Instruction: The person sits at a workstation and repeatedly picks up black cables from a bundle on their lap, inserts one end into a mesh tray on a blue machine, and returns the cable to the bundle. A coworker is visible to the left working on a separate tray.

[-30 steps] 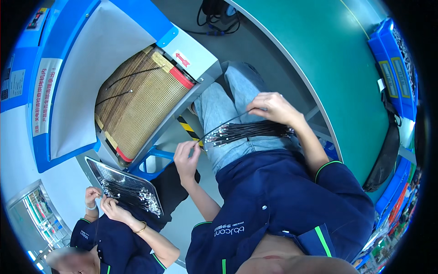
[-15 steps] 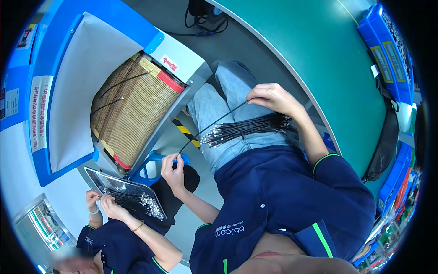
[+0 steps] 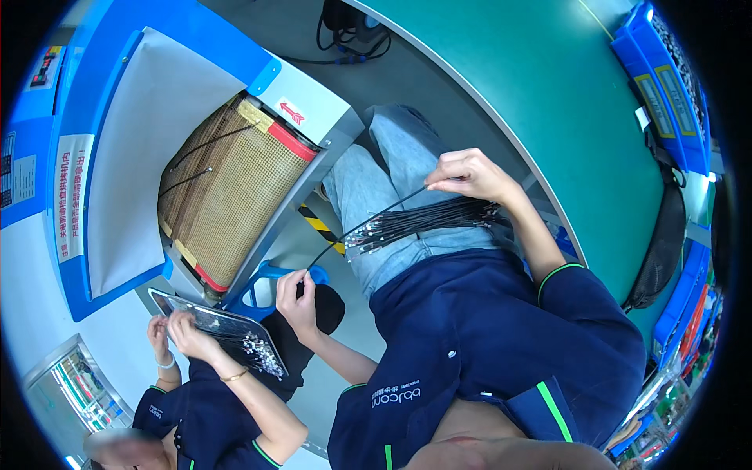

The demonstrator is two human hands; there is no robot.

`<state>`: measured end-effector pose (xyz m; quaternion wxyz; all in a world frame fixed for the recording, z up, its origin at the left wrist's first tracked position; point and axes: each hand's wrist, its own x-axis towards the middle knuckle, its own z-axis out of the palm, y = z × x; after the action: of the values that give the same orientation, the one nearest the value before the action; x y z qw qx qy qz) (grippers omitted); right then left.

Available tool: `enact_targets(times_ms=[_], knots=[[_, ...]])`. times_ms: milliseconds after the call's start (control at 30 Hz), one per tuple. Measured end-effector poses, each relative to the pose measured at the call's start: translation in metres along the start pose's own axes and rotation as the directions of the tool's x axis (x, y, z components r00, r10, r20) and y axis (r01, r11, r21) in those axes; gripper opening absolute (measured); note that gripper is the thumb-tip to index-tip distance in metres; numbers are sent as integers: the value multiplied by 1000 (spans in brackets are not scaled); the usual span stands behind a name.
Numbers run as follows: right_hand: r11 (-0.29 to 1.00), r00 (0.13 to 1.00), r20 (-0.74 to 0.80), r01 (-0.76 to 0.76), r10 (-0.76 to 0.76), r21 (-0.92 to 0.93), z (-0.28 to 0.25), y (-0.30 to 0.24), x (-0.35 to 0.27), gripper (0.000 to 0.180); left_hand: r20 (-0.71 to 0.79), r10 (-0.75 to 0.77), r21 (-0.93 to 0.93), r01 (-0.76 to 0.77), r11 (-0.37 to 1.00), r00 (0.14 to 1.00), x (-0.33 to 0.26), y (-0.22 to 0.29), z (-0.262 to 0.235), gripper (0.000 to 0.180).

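A single thin black cable [image 3: 368,222] stretches slantwise between my two hands above my knees. My left hand [image 3: 297,301] pinches its lower left end between thumb and fingers. At the upper right end, my right hand [image 3: 470,174] grips it with the fingertips. Across my lap lies a thick bundle of black cables [image 3: 431,222], its small white and metal ends pointing left. The bundle's right end passes beneath my right wrist and forearm, partly hidden there.
To the left stands a blue and white machine with a mesh conveyor belt [image 3: 227,180], two black cables on it. A co-worker handles cables over a tray [image 3: 168,301] at lower left. A green table [image 3: 548,102] curves along the right, with blue bins [image 3: 666,86] beyond.
The cable between my hands looks slightly lower at its right end, and both hands have barely shifted. The co-worker's hands have moved up and left over the tray.
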<state>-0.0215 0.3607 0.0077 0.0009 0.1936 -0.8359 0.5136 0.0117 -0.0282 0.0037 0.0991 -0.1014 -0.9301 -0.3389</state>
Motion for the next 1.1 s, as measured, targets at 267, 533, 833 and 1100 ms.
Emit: enact_targets(times_ms=[267, 533, 833, 1100], knots=[[1000, 1000, -14, 25, -25, -9, 1, 0, -4, 6, -14, -20, -21, 20, 1000, 1000, -2, -2, -2, 12], [998, 997, 54, 49, -47, -39, -1, 0, -4, 8, -22, -20, -8, 20, 1000, 1000, -1, -3, -2, 12], [986, 992, 88, 100, -89, -131, -3, 3, -1, 9, 6, -58, -25, 59, 998, 998, 5, -5, 0, 11], [959, 990, -90, 84, -112, -272, 21, 0, 28, 10, -25, 53, -6, -53, 999, 998, 64, -32, -9, 9]])
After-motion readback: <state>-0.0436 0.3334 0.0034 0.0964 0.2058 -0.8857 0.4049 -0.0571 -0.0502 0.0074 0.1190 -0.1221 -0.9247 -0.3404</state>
